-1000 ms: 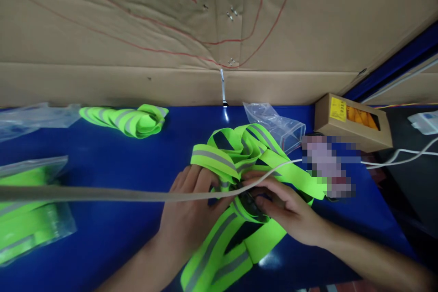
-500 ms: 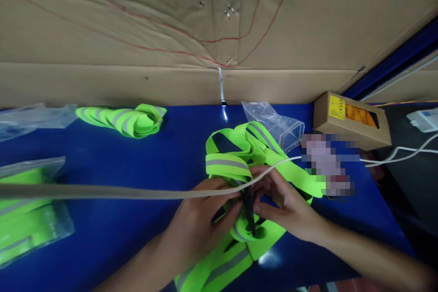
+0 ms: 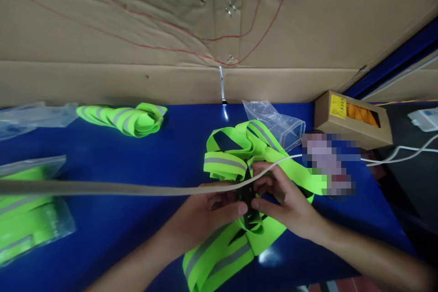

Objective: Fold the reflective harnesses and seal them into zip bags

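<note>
A neon green strap bundle with grey reflective stripes [image 3: 232, 255] lies loosely looped on the blue table. At its middle is a black piece [image 3: 247, 196], perhaps a buckle or band. My left hand [image 3: 208, 212] grips this piece from the left, thumb on its near side. From the right, my right hand [image 3: 278, 196] pinches the same piece between thumb and curled fingers. Some fingertips are hidden behind the piece and the straps. A pale cable [image 3: 137, 189] crosses the view in front of my left hand.
Rolled green straps [image 3: 123, 119] lie at the back left, near a bagged green bundle [image 3: 30, 219]. A clear plastic bag [image 3: 273, 121] and an open-windowed carton [image 3: 356, 132] stand at the back right. A cardboard wall [image 3: 153, 82] borders the table [image 3: 137, 159].
My left hand has shifted slightly, its thumb now straighter against the black piece. The near green straps have moved a little, and the front loop sits slightly further left.
</note>
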The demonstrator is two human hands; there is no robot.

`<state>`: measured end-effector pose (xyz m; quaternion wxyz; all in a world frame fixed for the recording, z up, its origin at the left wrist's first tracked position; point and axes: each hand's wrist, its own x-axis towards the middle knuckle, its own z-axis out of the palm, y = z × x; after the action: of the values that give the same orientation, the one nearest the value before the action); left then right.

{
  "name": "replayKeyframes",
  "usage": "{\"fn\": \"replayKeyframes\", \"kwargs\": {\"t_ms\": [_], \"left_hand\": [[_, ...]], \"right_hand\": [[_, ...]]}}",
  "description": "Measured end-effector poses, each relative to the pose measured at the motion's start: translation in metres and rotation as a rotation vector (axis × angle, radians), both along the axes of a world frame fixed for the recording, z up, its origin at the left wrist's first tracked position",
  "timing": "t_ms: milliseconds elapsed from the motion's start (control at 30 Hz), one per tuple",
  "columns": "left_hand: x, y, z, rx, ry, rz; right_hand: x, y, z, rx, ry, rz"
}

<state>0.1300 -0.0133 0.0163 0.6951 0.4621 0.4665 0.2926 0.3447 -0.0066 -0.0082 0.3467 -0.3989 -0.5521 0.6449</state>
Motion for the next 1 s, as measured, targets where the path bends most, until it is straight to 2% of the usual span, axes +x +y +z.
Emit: {"fn": "replayKeyframes", "kwargs": {"t_ms": [100, 233, 300, 467, 567, 767, 1000], "left_hand": [[-0.003, 0.002, -0.004, -0.168, -0.152, 0.048], [-0.006, 0.004, -0.007, -0.253, -0.222, 0.11], [-0.005, 0.005, -0.007, -0.273, -0.222, 0.086], [-0.005, 0.006, -0.003, -0.205, -0.205, -0.03], [-0.006, 0.006, -0.003, -0.178, -0.177, -0.02], [-0.005, 0.007, -0.004, -0.151, -0.283, -0.009], [-0.003, 0.005, -0.002, -0.172, -0.253, 0.051]], "right_hand": [[0.0, 0.0, 0.0, 0.035, -0.012, 0.005], [0.001, -0.003, 0.003, 0.042, -0.058, 0.023], [0.002, -0.004, 0.005, 0.038, -0.053, 0.053], [0.004, -0.006, 0.007, 0.082, -0.034, 0.104], [0.004, -0.006, 0.007, 0.082, -0.045, 0.111], [0.003, -0.008, 0.01, 0.134, -0.124, 0.132], [0.003, -0.009, 0.013, 0.153, -0.223, 0.149]]}}
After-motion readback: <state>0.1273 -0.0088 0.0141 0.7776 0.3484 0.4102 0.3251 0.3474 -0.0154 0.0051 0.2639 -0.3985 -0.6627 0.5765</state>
